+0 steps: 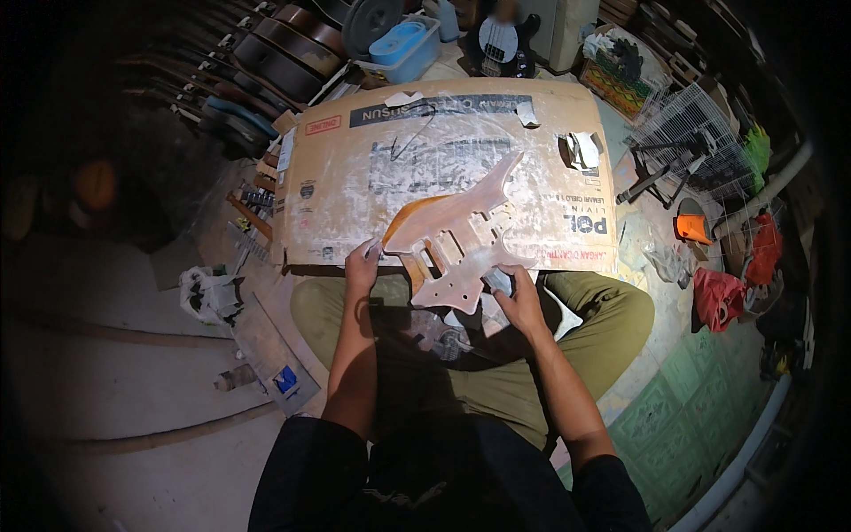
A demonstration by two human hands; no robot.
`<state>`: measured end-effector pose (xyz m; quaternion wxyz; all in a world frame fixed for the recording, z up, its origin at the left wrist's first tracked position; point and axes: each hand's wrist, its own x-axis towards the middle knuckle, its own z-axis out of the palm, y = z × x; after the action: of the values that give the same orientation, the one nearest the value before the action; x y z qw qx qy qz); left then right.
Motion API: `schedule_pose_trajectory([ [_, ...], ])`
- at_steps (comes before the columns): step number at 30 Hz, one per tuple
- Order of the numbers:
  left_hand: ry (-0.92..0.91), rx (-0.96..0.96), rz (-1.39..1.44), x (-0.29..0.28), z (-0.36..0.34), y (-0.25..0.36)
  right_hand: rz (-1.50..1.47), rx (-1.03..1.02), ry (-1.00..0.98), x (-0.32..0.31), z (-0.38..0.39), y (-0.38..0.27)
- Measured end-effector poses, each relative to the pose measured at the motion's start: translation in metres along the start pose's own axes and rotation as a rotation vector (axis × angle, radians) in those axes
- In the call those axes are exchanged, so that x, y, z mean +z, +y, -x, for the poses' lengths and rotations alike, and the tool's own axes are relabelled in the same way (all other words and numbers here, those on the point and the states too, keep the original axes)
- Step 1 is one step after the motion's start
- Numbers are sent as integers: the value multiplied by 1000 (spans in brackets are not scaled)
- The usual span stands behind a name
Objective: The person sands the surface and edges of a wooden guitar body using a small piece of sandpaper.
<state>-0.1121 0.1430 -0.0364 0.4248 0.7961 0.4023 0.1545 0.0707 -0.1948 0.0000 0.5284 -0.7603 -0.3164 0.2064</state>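
Observation:
An unpainted electric guitar body (443,232), pale with a bare orange-brown stretch along its upper left edge, is tilted over the near edge of a dusty cardboard sheet (337,204). Cut-out cavities and small holes show in its face. My left hand (362,264) grips the body's left end, fingers closed at the edge. At the near right side, my right hand (519,297) is closed round a small grey-blue pad (498,281), perhaps folded sandpaper, which is at the body's edge. The fingertips of the right hand are partly hidden.
My crossed legs in olive trousers (612,310) lie under the cardboard's near edge. Several guitars (284,53) lean at the back left, near a blue plastic tub (408,49). A wire cage (691,133), a tripod (660,168) and red bags (720,297) stand to the right.

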Motion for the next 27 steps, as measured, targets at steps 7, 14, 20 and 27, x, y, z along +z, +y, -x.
schedule_pose_trajectory([
  [7, -157, 387, -587, 62, 11, 66, 5, 57, -7, -3, -1, 5],
  [14, -306, 536, -689, 121, 84, 121, -247, 127, 352, -24, -13, 32],
  [20, -558, 772, -672, 124, 104, 135, -237, 177, 570, -33, -19, 39],
  [27, -305, 598, -666, 125, 67, 124, -282, 213, 708, -40, -23, 30],
])
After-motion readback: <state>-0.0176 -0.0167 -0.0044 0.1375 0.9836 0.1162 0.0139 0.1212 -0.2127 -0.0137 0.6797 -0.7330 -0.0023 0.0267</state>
